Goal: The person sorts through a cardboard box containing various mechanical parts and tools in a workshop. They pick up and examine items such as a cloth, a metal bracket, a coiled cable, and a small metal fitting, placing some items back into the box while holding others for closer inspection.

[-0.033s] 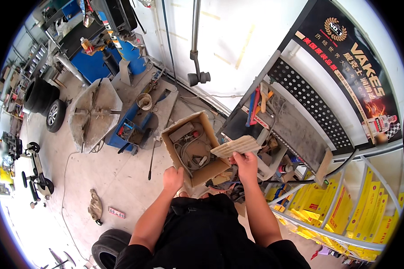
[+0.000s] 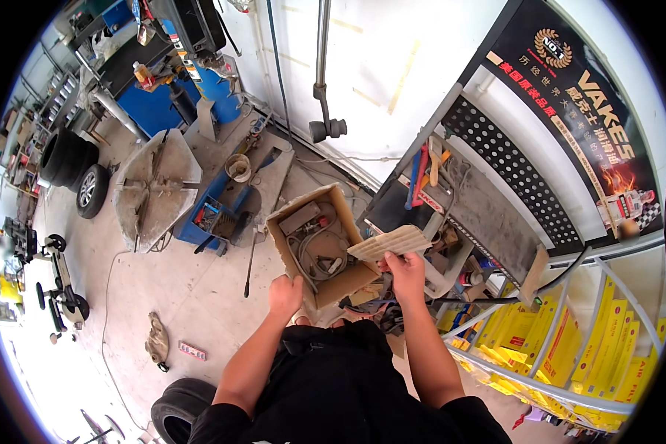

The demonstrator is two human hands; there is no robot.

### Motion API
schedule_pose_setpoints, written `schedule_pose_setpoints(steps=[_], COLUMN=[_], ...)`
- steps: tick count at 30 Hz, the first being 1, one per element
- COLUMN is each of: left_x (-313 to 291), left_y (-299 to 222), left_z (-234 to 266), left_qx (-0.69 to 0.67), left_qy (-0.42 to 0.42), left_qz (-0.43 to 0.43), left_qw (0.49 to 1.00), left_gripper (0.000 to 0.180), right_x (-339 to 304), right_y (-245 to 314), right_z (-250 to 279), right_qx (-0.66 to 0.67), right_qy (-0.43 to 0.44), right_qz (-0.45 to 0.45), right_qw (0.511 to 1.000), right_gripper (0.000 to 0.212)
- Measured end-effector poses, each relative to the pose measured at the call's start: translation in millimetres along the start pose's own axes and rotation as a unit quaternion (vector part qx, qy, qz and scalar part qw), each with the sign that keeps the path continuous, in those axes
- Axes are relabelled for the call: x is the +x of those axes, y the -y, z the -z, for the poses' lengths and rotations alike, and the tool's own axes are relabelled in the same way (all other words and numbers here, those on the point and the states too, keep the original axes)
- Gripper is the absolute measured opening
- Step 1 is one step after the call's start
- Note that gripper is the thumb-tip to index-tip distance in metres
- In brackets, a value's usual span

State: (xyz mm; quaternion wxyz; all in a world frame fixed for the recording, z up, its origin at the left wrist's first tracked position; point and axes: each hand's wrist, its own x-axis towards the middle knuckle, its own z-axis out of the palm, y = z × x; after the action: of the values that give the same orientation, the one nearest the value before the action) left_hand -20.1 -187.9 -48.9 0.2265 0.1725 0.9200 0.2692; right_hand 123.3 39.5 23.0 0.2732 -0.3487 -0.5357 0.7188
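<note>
Cardboard box [image 2: 351,285]: open-topped, directly in front of the person, left of the dark bench [image 2: 492,237]. Whether it rests on something below or is borne by the hands, I cannot tell.

Contents: a coiled grey cable [image 2: 314,252], a small block-shaped carton [image 2: 301,217] toward the far side, and a small red piece [image 2: 323,220] beside it.

Left hand [image 2: 285,294]: fingers closed over the near left edge of the box. Right hand [image 2: 405,275]: thumb above, other fingers mostly hidden beneath, pinching a ridged cardboard flap [image 2: 392,240] at the box's right side. I cannot tell whether the flap is joined to the box or loose.

Step in hand, by my judgement: steadying the box while the flap is held aside, leaving the inside exposed. Neither hand touches the contents.

Next move, also judgement: it calls for a firm hold at the left edge, and care on the right, since the flap lies near the bench, where red and blue handles [image 2: 419,181] lie.
</note>
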Motion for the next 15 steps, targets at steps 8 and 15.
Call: schedule_pose_setpoints(steps=[8,15], left_x=[-3,-25], left_y=[22,20], left_z=[-27,-17], left_qx=[0.059,-0.001], left_qy=[0.016,0.0], left_qz=[-0.062,0.026], left_qw=[0.996,1.0], left_gripper=[0.049,0.038], right_x=[-7,5], right_y=[-8,-13], right_z=[-6,-47], right_qx=[-0.105,-0.194], right_qy=[0.072,0.298], right_qz=[-0.037,0.089], right_qw=[0.991,0.93], right_gripper=[0.01,0.023])
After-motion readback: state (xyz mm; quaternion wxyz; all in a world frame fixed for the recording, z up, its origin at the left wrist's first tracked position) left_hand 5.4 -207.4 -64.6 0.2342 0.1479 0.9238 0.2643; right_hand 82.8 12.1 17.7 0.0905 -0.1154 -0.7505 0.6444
